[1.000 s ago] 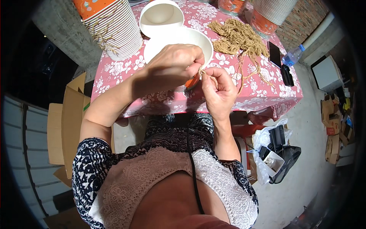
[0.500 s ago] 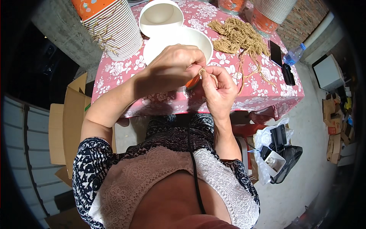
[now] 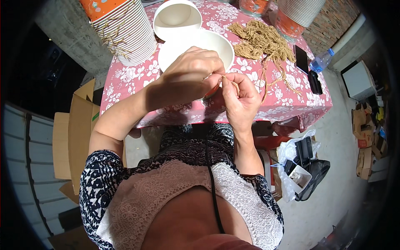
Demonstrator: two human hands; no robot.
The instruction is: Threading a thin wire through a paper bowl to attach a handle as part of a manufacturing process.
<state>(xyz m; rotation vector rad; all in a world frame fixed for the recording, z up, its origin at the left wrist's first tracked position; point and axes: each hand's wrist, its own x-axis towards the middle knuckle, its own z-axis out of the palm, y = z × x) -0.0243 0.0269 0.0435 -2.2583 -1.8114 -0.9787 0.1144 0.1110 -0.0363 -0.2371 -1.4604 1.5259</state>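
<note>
My left hand and my right hand meet over the near part of the table, both closed in a pinch. Between their fingertips runs a short tan cord, and a loop of it shows against the right palm. Beneath the hands sits a white paper bucket, its open mouth facing up and away. A bit of orange outer wall shows under the fingers; my left hand and forearm hide most of the bucket.
A tall stack of buckets with cord ends stands at the left, another white bucket behind. Tangled tan cords lie at the right, near a phone, a black case and a bottle. More stacked buckets stand far right.
The fingers of both hands have shifted slightly at the cord, and the left thumb has come nearer the right fingertips. The other things stay in place.
</note>
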